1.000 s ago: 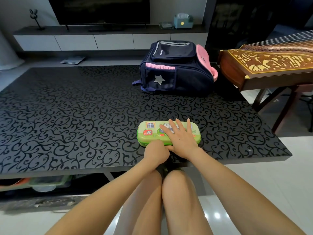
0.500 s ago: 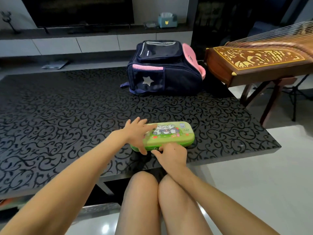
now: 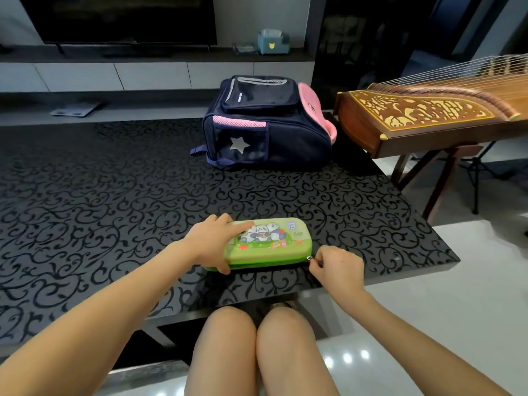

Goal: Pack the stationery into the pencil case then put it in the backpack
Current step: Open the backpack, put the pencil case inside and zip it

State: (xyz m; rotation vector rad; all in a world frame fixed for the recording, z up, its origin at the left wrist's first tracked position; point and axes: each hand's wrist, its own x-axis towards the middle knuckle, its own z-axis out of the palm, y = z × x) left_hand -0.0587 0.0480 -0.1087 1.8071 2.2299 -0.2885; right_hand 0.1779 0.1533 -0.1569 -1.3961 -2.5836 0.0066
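A green pencil case [image 3: 274, 244] with a panda picture lies closed near the front edge of the black patterned table [image 3: 114, 212]. My left hand [image 3: 211, 241] holds its left end, fingers over the lid and thumb at the front edge. My right hand [image 3: 337, 265] pinches the small metal zipper pull [image 3: 309, 258] at the case's front right corner. A navy and pink backpack [image 3: 265, 124] with a silver star lies at the back of the table, its zippers closed. No loose stationery is visible.
A wooden zither [image 3: 428, 115] on a stand juts in at the right, close to the backpack. Behind the table runs a low TV cabinet [image 3: 143, 72] with a tissue box [image 3: 273, 42]. My knees sit under the table's front edge.
My right hand has slid rightward along the case's front from its middle to the right corner, pinching the zipper pull. My left hand stays on the left end. The view shifted slightly.
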